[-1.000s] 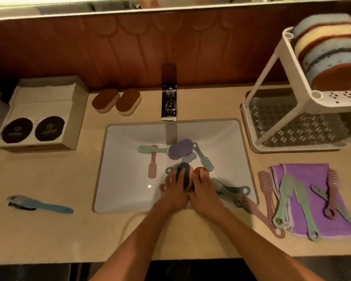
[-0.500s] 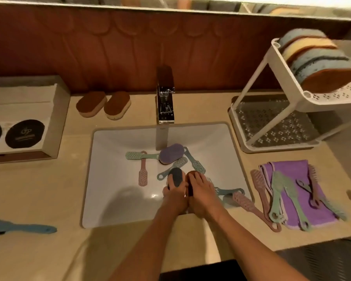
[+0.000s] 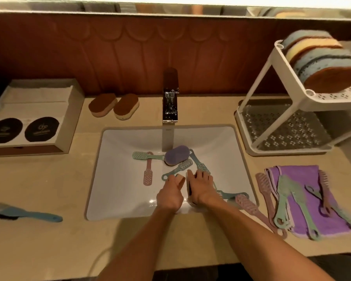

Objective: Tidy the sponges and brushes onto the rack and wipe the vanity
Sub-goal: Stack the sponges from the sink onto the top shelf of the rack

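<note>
Both my hands are down in the white sink (image 3: 126, 201). My left hand (image 3: 169, 192) grips a sponge with a tan face (image 3: 181, 180). Pressed against it is a second sponge with a dark edge (image 3: 189, 188), held by my right hand (image 3: 202, 186). Most of both sponges is hidden by my fingers. A purple sponge (image 3: 177, 155) and several pink and green brushes (image 3: 148, 173) lie in the basin. The white two-tier rack (image 3: 257, 94) stands at the right with several sponges (image 3: 322, 63) on its top tier.
Two brown-topped sponges (image 3: 114, 105) sit left of the faucet (image 3: 170, 100). A purple cloth (image 3: 301, 173) with several brushes on it lies right of the sink. A blue brush (image 3: 28, 213) lies at the far left, and a box (image 3: 34, 110) stands behind it.
My hands have drawn the two sponges together and tipped them on edge between my palms. The view shifted slightly.
</note>
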Demonstrator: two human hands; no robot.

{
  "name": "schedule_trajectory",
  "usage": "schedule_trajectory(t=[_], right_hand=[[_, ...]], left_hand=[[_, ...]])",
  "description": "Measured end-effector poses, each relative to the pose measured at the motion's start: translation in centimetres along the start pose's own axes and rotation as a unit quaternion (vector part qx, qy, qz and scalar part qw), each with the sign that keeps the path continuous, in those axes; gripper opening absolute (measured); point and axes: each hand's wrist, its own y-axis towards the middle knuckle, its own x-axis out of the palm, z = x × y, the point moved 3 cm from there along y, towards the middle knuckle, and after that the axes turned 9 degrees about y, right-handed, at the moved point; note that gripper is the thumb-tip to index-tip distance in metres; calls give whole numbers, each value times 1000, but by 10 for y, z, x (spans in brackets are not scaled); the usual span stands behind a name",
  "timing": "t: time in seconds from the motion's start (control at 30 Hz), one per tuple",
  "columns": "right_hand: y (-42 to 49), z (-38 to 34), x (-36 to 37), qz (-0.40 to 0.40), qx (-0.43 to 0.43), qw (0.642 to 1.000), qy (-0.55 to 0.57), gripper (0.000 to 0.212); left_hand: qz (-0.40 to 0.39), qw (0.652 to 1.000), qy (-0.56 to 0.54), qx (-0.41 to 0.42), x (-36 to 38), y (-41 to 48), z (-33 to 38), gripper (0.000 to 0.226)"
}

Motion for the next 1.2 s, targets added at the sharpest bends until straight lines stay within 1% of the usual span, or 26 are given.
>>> schedule_trajectory(t=[0.07, 0.13, 0.17, 0.3, 0.4, 0.47, 0.57, 0.63, 0.77, 0.8, 0.9, 1.0, 1.13, 1.2], right_hand=[[1, -3, -2, 12, -16, 1000, -22, 84], [-1, -4, -11, 28, -27, 999, -24, 66], [-2, -3, -15, 32, -30, 999, -20, 61], [-19, -1, -42, 44, -40, 997, 56, 71], [-44, 2, -70, 69, -69, 987, 126, 62], [-63, 5, -90, 80, -82, 976, 185, 58], [-91, 15, -128, 122, -80, 962, 231, 56], [-111, 26, -159, 161, -87, 954, 238, 56], [-154, 58, -218, 260, -99, 944, 175, 56], [-161, 64, -230, 271, -96, 942, 175, 57], [-181, 89, -263, 306, -88, 927, 198, 54], [-197, 112, -294, 339, -103, 906, 232, 50], [-215, 140, -328, 381, -135, 868, 289, 46], [-218, 156, -341, 392, -142, 850, 321, 49]], left_hand=[[-8, 1000, 3, -17, 0, 0, -1, 19], [-8, 1000, 8, -6, -2, -1, -1, 23], [-5, 1000, -1, 3, -5, -2, -1, 24], [21, 996, -86, 32, -29, -12, 4, 34], [38, 990, -121, 64, -61, -28, 20, 47], [46, 987, -127, 83, -82, -36, 30, 45], [56, 981, -139, 119, -110, -42, 49, 39], [76, 975, -138, 154, -131, -51, 73, 38], [112, 960, -118, 227, -167, -67, 126, 36], [124, 957, -105, 242, -173, -70, 137, 36], [156, 941, -84, 287, -193, -80, 177, 35], [199, 920, -77, 329, -211, -85, 213, 34], [296, 895, -21, 335, -235, -90, 257, 31], [311, 889, -12, 336, -243, -90, 276, 33]])
